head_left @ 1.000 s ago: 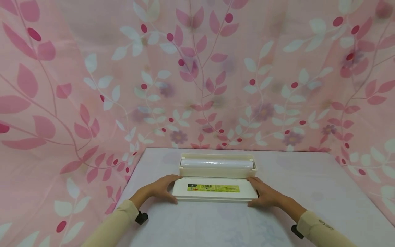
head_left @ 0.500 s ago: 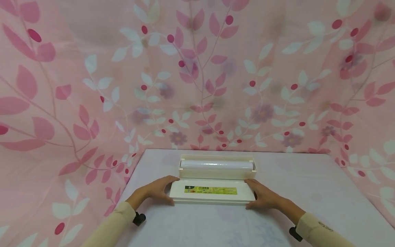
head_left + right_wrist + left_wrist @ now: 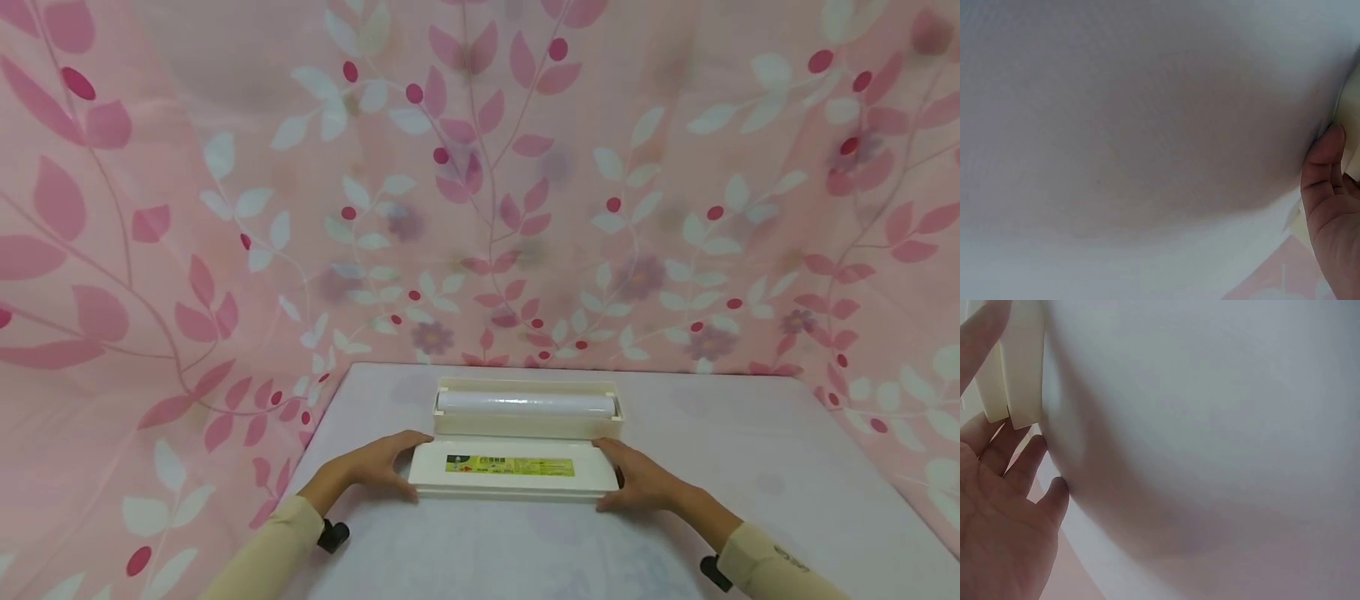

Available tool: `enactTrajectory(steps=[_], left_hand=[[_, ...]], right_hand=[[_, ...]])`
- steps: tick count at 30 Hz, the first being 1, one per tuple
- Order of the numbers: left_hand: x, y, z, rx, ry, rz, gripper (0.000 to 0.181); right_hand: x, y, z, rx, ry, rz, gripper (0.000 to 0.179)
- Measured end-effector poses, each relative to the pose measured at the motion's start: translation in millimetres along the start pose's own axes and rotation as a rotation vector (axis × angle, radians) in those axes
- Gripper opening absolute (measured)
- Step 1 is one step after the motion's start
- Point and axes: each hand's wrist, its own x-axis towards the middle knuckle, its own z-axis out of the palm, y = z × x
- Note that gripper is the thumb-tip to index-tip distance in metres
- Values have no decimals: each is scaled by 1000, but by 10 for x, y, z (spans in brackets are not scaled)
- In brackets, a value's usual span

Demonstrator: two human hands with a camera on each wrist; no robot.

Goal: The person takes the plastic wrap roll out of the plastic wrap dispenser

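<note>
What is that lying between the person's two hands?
Between the left hand and the right hand lies a long white lid-like piece with a yellow-green label, each hand holding one end. The head view shows this.

A: so what's actually moving vs a second ago?

B: tbh not loads. the lid point(image 3: 513, 469) is sliding a bit left relative to the box point(image 3: 525, 426) and coming a touch nearer to us.

A: hands too?

B: yep, left hand point(image 3: 378, 463) and right hand point(image 3: 647, 481) are both shifting along with it. over the last half second it's slowing though, only just creeping.
</note>
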Motion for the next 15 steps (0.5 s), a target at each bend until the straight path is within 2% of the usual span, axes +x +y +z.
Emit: enactTrajectory(steps=[6,15], left_hand=[[-2,-27,20,-14,-22,-14,98],[29,-5,9,3,-20,-20,98]], right_hand=[[-9,-16,7,20,-27,34,100],[-12,-25,-1,24,-11,65,100]])
